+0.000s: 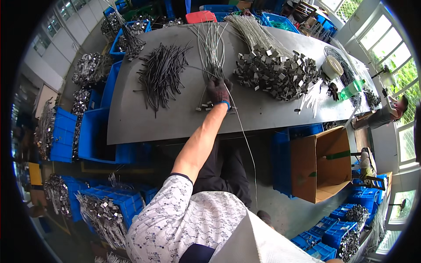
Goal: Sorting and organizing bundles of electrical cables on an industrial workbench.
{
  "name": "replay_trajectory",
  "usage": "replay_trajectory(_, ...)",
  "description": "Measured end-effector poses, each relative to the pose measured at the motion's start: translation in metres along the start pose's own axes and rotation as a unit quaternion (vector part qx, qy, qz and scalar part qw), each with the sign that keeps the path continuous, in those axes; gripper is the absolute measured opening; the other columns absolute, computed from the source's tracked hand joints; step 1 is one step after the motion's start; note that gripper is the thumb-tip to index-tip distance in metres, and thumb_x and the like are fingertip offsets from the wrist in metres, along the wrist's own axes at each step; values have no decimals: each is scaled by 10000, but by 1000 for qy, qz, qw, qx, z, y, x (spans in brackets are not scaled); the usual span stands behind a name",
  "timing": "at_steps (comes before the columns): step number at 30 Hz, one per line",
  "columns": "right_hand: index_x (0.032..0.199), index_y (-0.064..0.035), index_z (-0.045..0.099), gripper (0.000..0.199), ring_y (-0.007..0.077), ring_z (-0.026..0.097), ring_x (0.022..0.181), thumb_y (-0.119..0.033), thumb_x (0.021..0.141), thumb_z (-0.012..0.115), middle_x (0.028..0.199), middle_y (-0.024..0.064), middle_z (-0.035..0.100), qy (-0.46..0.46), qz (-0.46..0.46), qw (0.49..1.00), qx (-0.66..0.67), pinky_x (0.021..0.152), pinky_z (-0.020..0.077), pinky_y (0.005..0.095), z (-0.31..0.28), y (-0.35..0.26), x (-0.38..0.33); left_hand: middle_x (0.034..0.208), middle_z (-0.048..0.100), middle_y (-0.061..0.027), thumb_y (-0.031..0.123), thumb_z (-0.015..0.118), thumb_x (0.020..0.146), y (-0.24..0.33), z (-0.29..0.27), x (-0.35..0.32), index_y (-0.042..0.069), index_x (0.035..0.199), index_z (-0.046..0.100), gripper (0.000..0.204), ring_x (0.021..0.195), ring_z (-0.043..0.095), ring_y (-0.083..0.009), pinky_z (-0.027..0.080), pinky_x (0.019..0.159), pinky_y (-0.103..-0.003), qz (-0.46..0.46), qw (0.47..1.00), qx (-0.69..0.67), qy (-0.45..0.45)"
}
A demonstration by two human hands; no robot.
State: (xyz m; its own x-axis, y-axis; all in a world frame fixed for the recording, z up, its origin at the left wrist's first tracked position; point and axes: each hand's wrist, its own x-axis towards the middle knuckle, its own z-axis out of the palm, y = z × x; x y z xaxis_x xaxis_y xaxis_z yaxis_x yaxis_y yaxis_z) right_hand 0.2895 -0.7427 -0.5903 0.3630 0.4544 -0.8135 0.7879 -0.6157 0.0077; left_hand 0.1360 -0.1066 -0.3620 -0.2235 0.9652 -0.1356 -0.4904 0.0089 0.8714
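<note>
My left hand (219,91) wears a dark glove with a blue cuff and reaches out over a long grey table (175,122). Its fingers are closed on the near end of a bundle of thin grey steel wires (211,46) that fans away across the table. One long wire (245,144) trails from the hand over the table's near edge toward the floor. A few small metal pieces (204,106) lie just left of the wrist. My right hand is not in view.
Black rods (161,72) lie piled left of the hand, a heap of square metal clips (276,70) right of it. Farther right are a white roll (332,67), a green bottle (351,90), an open cardboard box (324,162), blue crates (94,131) and another person (392,111).
</note>
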Motion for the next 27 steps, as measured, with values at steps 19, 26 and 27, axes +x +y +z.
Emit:
replay_trajectory(19, 1079, 16, 632, 287, 240, 645, 795, -248, 997, 556, 877, 161, 681, 387, -309, 757, 427, 728, 517, 366, -260, -215, 22, 747, 665, 5, 141, 723, 820, -74, -52, -124, 23, 890, 720, 137, 683, 582, -77, 470, 637, -254, -170, 912, 191, -320)
replay_trajectory(26, 1131, 29, 630, 330, 351, 674, 912, -255, 1002, 523, 958, 206, 679, 405, -278, 720, 490, 793, 527, 399, -362, -310, 83, 834, 723, -41, 164, 759, 802, -41, -68, -108, -11, 908, 727, 207, 754, 630, -97, 499, 693, -269, -198, 904, 190, -328)
replay_trajectory(27, 1122, 32, 629, 345, 324, 677, 917, -272, 999, 523, 917, 202, 674, 468, -294, 753, 356, 810, 530, 402, -369, -318, 87, 834, 723, -41, 164, 759, 802, -40, -66, -101, -11, 908, 727, 207, 754, 630, -97, 499, 693, -269, -200, 904, 190, -326)
